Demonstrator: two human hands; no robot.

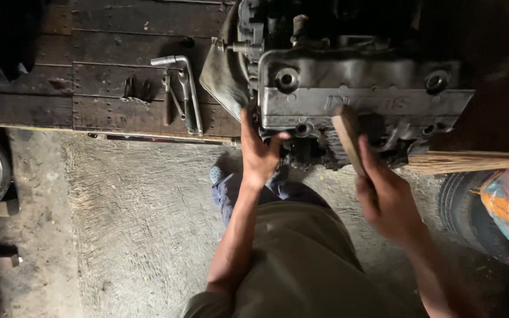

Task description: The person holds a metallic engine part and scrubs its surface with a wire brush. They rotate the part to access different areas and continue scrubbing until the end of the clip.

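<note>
Greasy grey metal everywhere: the engine block sits on the far dark plank bench. His left hand grips its near left corner, fingers wrapped around the edge. The right hand is clamped on a wooden-backed brush, bristles against the engine's near face. An L-shaped socket wrench lies further left on the planks.

Grimy cast-metal engine block sits on dark wooden plank bed, w/ bent steel socket wrenches to its left. Left hand grips block's lower-left edge; right hand holds wooden-backed brush against its front
</note>
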